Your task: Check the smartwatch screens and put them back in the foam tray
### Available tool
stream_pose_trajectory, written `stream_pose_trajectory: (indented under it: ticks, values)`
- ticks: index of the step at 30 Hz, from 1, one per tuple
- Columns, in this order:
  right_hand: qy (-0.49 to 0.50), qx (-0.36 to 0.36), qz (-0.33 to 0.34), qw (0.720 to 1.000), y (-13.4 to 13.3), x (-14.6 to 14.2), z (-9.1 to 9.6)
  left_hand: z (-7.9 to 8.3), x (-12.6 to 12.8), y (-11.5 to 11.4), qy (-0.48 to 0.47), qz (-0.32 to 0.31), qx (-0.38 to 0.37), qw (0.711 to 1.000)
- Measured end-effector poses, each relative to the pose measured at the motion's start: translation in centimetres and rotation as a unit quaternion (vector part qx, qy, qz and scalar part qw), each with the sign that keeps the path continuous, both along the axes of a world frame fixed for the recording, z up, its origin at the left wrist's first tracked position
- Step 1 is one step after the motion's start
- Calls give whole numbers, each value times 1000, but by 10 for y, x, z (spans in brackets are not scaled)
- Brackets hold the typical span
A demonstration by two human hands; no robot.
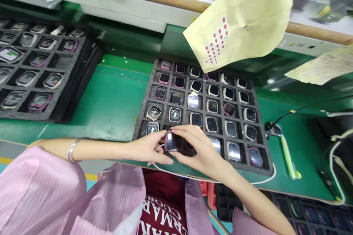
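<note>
A small purple-cased smartwatch body stands on edge at the near side of a black foam tray. My left hand pinches its left side with thumb and fingers. My right hand curls over it from the right, fingertips on its top and side. The tray's grid of pockets holds several watch bodies, some white-cased, some purple, most screen up. A silver bangle sits on my left wrist.
A second foam tray with more watches lies at the left on the green mat. A yellow sheet with red stickers hangs above. A green tool and cable lie to the right. Another dark tray sits below the bench edge.
</note>
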State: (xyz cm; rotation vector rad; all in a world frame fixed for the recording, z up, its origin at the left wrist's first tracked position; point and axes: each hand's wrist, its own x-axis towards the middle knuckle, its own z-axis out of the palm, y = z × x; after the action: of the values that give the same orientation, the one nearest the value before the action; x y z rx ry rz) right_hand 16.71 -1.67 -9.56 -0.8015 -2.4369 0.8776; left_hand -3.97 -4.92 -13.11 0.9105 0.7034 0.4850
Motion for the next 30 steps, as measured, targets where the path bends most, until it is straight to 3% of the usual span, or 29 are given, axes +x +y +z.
stream_pose_trajectory:
  ticks: [6, 13, 20, 30]
  values:
    - [-47, 81, 45, 995, 3, -2, -8, 0, 1, -1, 60, 35, 17, 997]
    - [-1, 78, 42, 996, -1, -5, -17, -6, 4, -7, 22, 97, 40, 994]
    - [58, 31, 21, 998, -8, -4, -27, -9, 4, -11, 16, 77, 22, 997]
    - [56, 59, 10, 997, -11, -3, -28, -6, 4, -10, 22, 74, 35, 996]
